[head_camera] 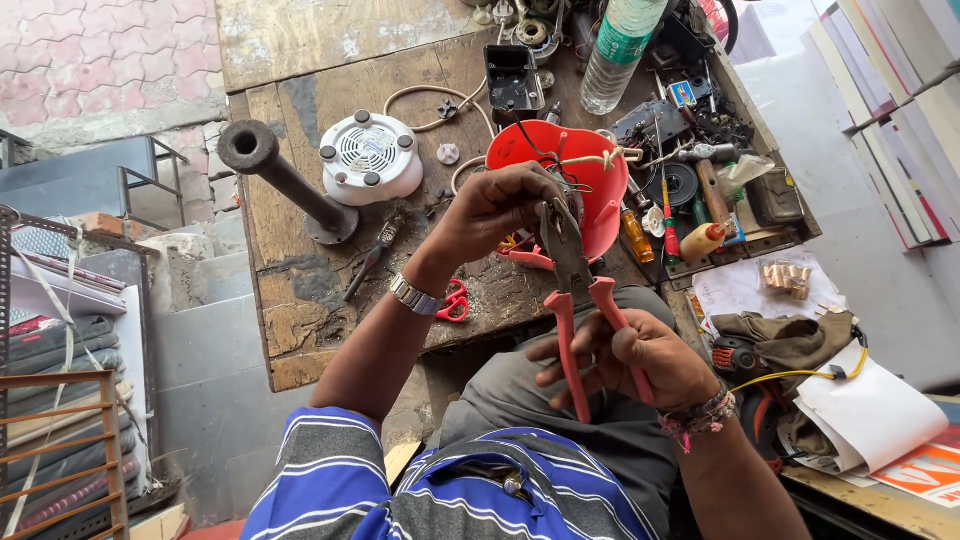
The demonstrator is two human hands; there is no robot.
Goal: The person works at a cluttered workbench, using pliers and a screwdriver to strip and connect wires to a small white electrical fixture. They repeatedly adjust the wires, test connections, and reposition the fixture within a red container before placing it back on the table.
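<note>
Red plastic shell [585,175] is the reference: sits on the tabletop [300,290] straight ahead of the person, open side up, thin wires [560,165] spilling out of it. Left hand [500,205] clenched on those wires at the shell's near rim, pinching them taut. Right hand [640,355] wrapped around the pink handles of the pliers [575,290], nearer the body than the shell, over the lap; plier nose reaches up to the wires right at the left fingers. Can't tell if the nose is already biting the wire. Risks, my read: nose is very close to the left fingertips, so a slip or hard squeeze could nip skin; pull too hard and the thin wire may snap or tear out of the shell; shell isn't clamped, so a tug could drag it toward the edge. Loose screwdrivers [660,225] just right of the shell could get knocked. Surface: worn, stained wood, paint flaking, cluttered. Left of the shell: white round base [367,157] with feet up, dark metal pipe stand [285,180], small red scissors [455,300] near the front edge. Behind the shell: black box [513,80], clear bottle [620,50]. Right of it: tray of parts, glue bottle, beyond that paper [870,410], a rag, a yellow cable [800,377]. Room: looks open-air, pinkish paving behind the tabletop, concrete steps and a metal rack to the left.
</note>
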